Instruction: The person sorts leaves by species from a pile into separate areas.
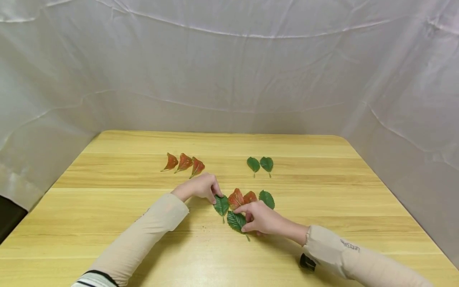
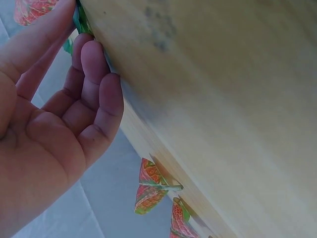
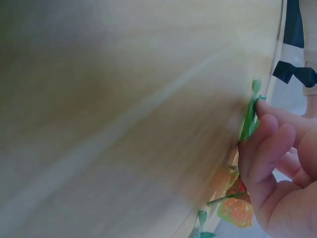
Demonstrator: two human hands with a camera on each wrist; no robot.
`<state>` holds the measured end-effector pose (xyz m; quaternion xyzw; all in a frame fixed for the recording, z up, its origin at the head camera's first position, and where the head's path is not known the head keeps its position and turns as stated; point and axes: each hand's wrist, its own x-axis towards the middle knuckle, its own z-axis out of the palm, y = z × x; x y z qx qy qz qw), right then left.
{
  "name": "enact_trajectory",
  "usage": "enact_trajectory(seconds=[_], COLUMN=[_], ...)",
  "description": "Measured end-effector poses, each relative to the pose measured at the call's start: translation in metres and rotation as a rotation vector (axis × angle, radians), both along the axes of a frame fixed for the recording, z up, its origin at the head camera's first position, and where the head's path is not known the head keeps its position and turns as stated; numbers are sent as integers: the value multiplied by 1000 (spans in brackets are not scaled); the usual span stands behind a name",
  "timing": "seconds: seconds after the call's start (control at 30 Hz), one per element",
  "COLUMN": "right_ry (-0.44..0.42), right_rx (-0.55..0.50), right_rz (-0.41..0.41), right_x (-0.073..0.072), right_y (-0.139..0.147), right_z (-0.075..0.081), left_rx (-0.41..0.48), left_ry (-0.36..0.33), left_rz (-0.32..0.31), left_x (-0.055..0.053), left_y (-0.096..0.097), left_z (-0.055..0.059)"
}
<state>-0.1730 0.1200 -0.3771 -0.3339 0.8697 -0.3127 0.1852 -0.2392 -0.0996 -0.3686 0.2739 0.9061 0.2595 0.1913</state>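
Observation:
My left hand [image 1: 202, 187] has its thumb and index finger at the upper edge of a green leaf [image 1: 221, 206], pinching it near the table. Just right of it, my right hand [image 1: 263, 217] holds another green leaf [image 1: 236, 221] between thumb and index finger, its stem pointing toward the front. Behind that hand lie two red leaves [image 1: 236, 198], partly covered by the fingers. A further green leaf [image 1: 267, 198] lies to their right. In the left wrist view only a sliver of green leaf [image 2: 82, 21] shows at the fingertips. The right wrist view shows the held leaf [image 3: 248, 119] edge-on.
Three red leaves [image 1: 185, 162] lie in a row at the back left of the wooden table [image 1: 125, 215]. Two green leaves [image 1: 253, 164] sit side by side at the back right. Pale cloth [image 1: 229, 71] hangs behind and beside the table.

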Motion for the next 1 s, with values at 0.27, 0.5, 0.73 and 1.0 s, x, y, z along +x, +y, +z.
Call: enact_trajectory(seconds=[0.27, 0.5, 0.73, 1.0], right_ry=[-61, -65, -63, -195], right_rx=[-23, -102, -194, -300], right_rz=[-15, -1, -5, -166], right_x=[1, -1, -2, -6], right_y=[-2, 1, 9, 17], right_z=[2, 7, 12, 25], left_rx=[5, 21, 30, 50], left_ry=[-4, -7, 4, -16], left_rz=[-2, -22, -33, -29], left_x=[-1, -1, 0, -1], left_y=[0, 0, -1, -1], left_z=[1, 1, 0, -4])
